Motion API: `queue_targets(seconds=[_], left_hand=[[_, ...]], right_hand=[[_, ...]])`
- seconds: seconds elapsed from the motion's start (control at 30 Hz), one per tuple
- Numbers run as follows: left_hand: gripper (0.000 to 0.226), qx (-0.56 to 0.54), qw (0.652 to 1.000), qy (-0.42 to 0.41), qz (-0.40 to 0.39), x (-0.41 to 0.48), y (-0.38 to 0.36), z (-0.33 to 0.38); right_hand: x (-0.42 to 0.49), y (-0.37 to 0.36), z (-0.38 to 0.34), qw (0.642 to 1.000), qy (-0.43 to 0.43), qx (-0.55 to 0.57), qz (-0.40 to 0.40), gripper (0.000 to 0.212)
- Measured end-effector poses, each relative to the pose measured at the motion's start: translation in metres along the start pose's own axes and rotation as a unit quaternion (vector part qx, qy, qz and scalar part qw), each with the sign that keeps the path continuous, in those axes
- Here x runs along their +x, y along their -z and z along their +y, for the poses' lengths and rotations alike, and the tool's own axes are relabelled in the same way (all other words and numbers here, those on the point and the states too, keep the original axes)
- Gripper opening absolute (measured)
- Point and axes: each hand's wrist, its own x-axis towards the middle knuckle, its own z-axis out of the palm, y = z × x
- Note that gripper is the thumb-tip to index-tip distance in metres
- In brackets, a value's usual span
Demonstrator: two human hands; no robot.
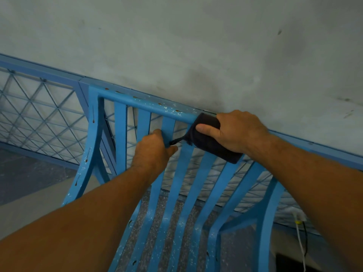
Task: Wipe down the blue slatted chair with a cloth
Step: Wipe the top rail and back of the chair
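Note:
A blue slatted chair (119,134) fills the middle of the head view, its paint chipped and speckled white. A dark cloth (208,138) is draped over the right part of the chair's top rail. My right hand (237,130) grips the cloth around that rail, thumb lying across its front. Lower and to the left, my left hand (153,152) grips one of the middle back slats just under the rail. A small loop of the cloth hangs next to my left fingers.
A blue metal railing with diamond mesh (39,107) runs right behind the chair, against a grey wall (196,46). White and black cables (300,238) hang at the lower right. Speckled floor (157,222) shows through the seat slats.

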Motion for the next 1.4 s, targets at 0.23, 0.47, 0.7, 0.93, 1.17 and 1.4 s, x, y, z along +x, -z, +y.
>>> queue_targets(seconds=[0.23,0.47,0.7,0.93,1.17,1.4], left_hand=[[0.032,0.003,0.999,-0.027,-0.037,0.002,0.001,-0.008],[0.034,-0.031,0.997,-0.041,-0.059,0.005,0.005,-0.014],[0.026,-0.069,0.997,-0.025,-0.005,0.002,-0.002,-0.013],[0.026,-0.13,0.992,-0.007,-0.002,-0.001,-0.005,-0.019],[0.025,-0.067,0.994,-0.013,0.087,-0.008,0.021,-0.034],[0.024,-0.133,0.953,-0.046,0.269,0.002,0.059,-0.023]], right_hand=[[0.0,-0.01,-0.014,0.995,0.051,0.005,0.081,0.059],[0.006,-0.002,-0.004,0.992,0.091,0.081,-0.024,0.044],[0.034,0.005,-0.049,0.999,0.02,0.044,-0.004,0.07],[0.02,-0.006,-0.038,0.978,0.135,0.149,0.062,0.039],[0.05,0.015,-0.071,0.996,0.019,0.077,-0.048,0.067],[0.045,-0.002,-0.092,0.99,0.068,0.039,0.118,0.056]])
